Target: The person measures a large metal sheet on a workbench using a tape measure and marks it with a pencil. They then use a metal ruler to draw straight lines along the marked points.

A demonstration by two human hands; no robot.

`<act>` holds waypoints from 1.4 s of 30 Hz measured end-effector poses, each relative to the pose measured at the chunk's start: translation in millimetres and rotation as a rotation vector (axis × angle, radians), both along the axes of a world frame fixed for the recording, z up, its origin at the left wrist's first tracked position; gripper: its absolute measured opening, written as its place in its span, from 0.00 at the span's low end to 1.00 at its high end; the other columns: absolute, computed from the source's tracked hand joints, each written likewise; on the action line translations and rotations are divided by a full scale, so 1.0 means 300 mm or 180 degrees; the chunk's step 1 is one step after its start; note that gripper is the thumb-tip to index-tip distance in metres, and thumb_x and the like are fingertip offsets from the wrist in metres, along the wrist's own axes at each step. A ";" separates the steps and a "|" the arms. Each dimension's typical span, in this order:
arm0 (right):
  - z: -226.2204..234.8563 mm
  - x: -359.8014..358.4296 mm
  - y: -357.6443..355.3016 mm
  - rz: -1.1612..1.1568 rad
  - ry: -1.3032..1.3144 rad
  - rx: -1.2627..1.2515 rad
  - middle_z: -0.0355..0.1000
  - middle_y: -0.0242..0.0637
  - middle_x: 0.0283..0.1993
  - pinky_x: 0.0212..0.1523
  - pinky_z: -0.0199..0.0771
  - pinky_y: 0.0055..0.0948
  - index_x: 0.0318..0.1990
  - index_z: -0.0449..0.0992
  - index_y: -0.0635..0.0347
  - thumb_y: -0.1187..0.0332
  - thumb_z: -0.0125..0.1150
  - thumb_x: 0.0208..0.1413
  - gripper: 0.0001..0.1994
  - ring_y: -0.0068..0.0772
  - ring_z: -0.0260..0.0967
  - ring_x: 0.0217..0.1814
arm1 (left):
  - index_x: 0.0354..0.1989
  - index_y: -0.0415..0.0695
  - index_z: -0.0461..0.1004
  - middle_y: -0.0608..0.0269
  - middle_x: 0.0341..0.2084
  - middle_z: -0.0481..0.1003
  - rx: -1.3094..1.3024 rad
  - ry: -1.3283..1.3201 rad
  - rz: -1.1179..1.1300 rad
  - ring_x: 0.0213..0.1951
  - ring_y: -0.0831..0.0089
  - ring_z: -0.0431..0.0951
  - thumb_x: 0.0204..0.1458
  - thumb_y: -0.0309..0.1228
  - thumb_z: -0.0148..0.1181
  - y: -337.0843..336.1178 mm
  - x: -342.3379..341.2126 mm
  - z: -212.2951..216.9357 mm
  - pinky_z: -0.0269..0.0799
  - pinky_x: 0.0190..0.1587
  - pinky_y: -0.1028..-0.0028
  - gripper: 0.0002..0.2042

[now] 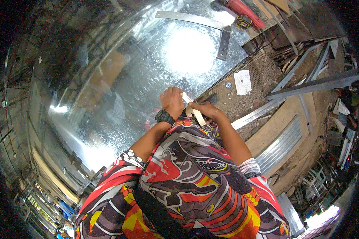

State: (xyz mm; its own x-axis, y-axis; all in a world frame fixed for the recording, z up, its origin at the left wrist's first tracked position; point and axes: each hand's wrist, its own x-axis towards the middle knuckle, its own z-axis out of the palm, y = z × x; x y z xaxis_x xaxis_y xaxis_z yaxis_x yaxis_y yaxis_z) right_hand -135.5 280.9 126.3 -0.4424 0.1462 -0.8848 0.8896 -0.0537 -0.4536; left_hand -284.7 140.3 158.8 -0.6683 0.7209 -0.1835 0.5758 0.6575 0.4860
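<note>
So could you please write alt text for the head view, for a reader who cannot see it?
Seen from above, a person's left hand and right hand together hold a pale flat strip at the edge of a large shiny galvanised metal sheet. A steel framing square lies farther back on the sheet.

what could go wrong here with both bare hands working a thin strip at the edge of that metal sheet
1. Both the left hand and right hand are bare on the pale strip at the edge of the shiny metal sheet; a slip might cut a finger.
2. Glare on the sheet could hide the working line.
3. The steel square and red tool lie loose on the sheet's far end and might slide if it shifts.
</note>
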 end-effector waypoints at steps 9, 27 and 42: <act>0.058 -0.007 -0.003 -0.0192 -0.0088 -0.0223 0.81 0.48 0.41 0.30 0.85 0.48 0.46 0.83 0.64 0.24 0.62 0.47 0.44 0.45 0.82 0.38 | 0.43 0.49 0.75 0.58 0.42 0.75 0.0003 0.0064 -0.0051 0.48 0.53 0.76 0.60 0.33 0.56 -0.002 0.002 0.005 0.67 0.47 0.49 0.06; 0.063 -0.022 0.002 -0.0103 -0.0026 -0.0111 0.81 0.47 0.42 0.33 0.84 0.46 0.48 0.82 0.65 0.26 0.64 0.46 0.44 0.42 0.81 0.40 | 0.44 0.48 0.75 0.59 0.43 0.75 -0.0265 0.0243 -0.0101 0.48 0.56 0.76 0.60 0.33 0.56 0.014 0.008 0.002 0.67 0.47 0.52 0.07; 0.177 0.020 -0.027 -0.0161 0.0526 -0.0218 0.77 0.39 0.30 0.23 0.79 0.35 0.39 0.84 0.64 0.30 0.67 0.48 0.38 0.34 0.77 0.26 | 0.43 0.47 0.73 0.55 0.41 0.74 0.0803 0.0050 -0.0132 0.46 0.51 0.73 0.62 0.31 0.53 -0.113 0.045 0.033 0.63 0.46 0.50 0.06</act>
